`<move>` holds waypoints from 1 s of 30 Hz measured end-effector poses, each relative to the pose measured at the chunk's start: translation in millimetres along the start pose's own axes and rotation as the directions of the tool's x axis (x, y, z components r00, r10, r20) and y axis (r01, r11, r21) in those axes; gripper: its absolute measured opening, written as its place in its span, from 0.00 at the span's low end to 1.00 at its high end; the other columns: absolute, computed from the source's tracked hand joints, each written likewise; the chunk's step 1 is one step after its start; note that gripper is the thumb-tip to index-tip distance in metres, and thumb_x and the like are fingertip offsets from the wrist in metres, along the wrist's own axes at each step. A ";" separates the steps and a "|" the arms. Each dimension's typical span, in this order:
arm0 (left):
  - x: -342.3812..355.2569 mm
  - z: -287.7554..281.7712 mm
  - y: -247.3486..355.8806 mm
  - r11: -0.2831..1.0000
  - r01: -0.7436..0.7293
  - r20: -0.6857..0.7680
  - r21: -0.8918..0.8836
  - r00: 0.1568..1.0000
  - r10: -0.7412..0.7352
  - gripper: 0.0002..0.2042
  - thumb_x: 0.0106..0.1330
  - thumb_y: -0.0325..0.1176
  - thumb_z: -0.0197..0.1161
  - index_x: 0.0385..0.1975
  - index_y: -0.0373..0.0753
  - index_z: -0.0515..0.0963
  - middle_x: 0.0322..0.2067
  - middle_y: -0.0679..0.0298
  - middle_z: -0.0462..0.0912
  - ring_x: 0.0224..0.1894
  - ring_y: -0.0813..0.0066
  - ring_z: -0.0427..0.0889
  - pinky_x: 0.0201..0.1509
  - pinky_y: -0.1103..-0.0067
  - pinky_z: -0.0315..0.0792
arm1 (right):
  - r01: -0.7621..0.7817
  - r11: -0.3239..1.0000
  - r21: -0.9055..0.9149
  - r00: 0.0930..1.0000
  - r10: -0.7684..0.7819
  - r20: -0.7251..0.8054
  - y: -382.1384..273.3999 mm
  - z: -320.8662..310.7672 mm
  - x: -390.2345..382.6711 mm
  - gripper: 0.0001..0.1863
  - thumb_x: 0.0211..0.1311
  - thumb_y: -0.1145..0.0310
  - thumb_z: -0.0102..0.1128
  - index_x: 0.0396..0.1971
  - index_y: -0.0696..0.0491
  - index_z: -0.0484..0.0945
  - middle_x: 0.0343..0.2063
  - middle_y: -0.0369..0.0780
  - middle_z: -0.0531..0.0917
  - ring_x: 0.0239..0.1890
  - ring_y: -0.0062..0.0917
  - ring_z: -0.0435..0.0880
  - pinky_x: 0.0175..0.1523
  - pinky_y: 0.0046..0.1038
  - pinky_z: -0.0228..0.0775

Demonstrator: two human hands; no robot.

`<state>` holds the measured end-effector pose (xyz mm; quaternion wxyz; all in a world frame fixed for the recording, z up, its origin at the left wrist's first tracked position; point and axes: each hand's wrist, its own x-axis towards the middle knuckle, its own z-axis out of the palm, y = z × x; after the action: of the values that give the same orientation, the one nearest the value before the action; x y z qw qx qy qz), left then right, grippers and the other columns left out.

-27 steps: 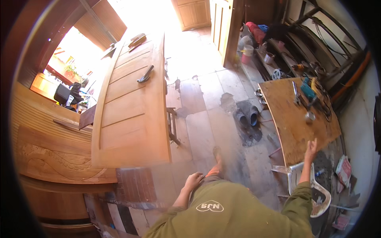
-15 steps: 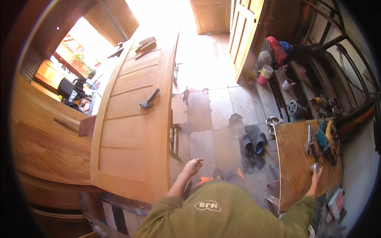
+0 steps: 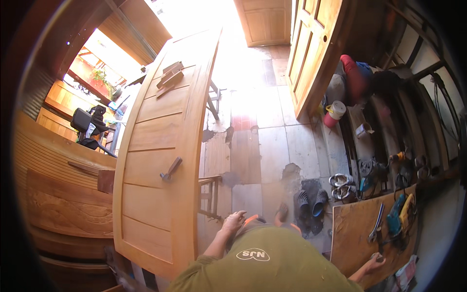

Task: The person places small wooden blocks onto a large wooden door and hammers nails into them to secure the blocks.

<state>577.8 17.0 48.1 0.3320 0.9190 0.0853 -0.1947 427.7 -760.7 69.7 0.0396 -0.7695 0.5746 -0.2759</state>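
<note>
Head view: a small grey object (image 3: pixel 379 257) is at the fingertips of the right hand (image 3: pixel 372 264), by the board; most of it is covered, so its kind cannot be told.
Right hand: fingers bent around the small grey object, gripping it.
Board: a worn brown wooden board (image 3: pixel 354 233), lying level at the person's right.
Wrench: a metal wrench (image 3: pixel 376 223) lies on the board just beyond the right hand, wider end toward it.
Power tools: a teal tool (image 3: pixel 395 216) and a yellow tool (image 3: pixel 406 209) lie side by side, right of the wrench.
Left hand: the left hand (image 3: pixel 233 222) is in front of the body, fingers loosely curled, released.
Door panel: a long wooden door panel (image 3: pixel 146 199) lies flat at the person's left, on a stand whose legs show along its right side.
Hammer: a hammer (image 3: pixel 170 169) rests on the door panel, its handle pointing away.
Wood pieces: several wood pieces (image 3: pixel 170 78) sit toward the panel's far end.
Clogs: dark clogs (image 3: pixel 303 203) stand on the floor beyond the board's left corner.
Bucket: a pink bucket (image 3: pixel 334 114) with a pale top is near the upright door (image 3: pixel 311 53).
</note>
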 end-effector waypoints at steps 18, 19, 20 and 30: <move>245.1 -230.3 201.9 0.849 -0.527 -0.256 -0.020 0.824 0.506 0.45 0.50 0.33 0.83 0.71 0.39 0.67 0.64 0.51 0.79 0.67 0.49 0.78 0.69 0.58 0.75 | 0.201 -0.036 0.979 -0.231 -0.973 0.011 -730.1 -35.2 -364.3 0.48 0.53 0.54 0.84 0.73 0.53 0.70 0.59 0.49 0.83 0.60 0.44 0.84 0.63 0.41 0.80; 250.2 -250.4 187.5 0.847 -0.532 -0.371 -0.009 0.788 0.491 0.44 0.51 0.33 0.84 0.70 0.39 0.68 0.63 0.50 0.79 0.66 0.49 0.79 0.68 0.59 0.76 | 0.144 -0.083 0.986 -0.274 -0.961 -0.041 -756.0 -32.9 -382.9 0.52 0.52 0.50 0.84 0.74 0.53 0.67 0.63 0.50 0.81 0.60 0.45 0.84 0.63 0.41 0.80; 255.7 -270.9 172.7 0.845 -0.535 -0.480 0.004 0.740 0.471 0.42 0.51 0.33 0.84 0.68 0.39 0.69 0.62 0.50 0.80 0.64 0.49 0.81 0.66 0.59 0.77 | 0.142 -0.083 0.986 -0.291 -0.956 -0.038 -779.0 -36.6 -398.9 0.52 0.52 0.50 0.84 0.74 0.53 0.67 0.63 0.50 0.81 0.60 0.45 0.84 0.63 0.41 0.80; 356.4 -437.6 -35.7 0.993 -0.011 -0.982 -0.120 0.145 -0.117 0.42 0.54 0.35 0.85 0.67 0.38 0.66 0.57 0.49 0.82 0.57 0.54 0.85 0.59 0.63 0.80 | -0.037 -0.037 0.999 -0.408 -0.912 -0.049 -923.8 5.9 -478.7 0.52 0.57 0.46 0.80 0.78 0.49 0.64 0.70 0.45 0.76 0.59 0.34 0.86 0.59 0.38 0.82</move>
<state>1023.7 335.6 187.7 0.2333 0.8018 0.3229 0.4455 1137.5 -17.6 232.4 0.4982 -0.7714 -0.3836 0.0979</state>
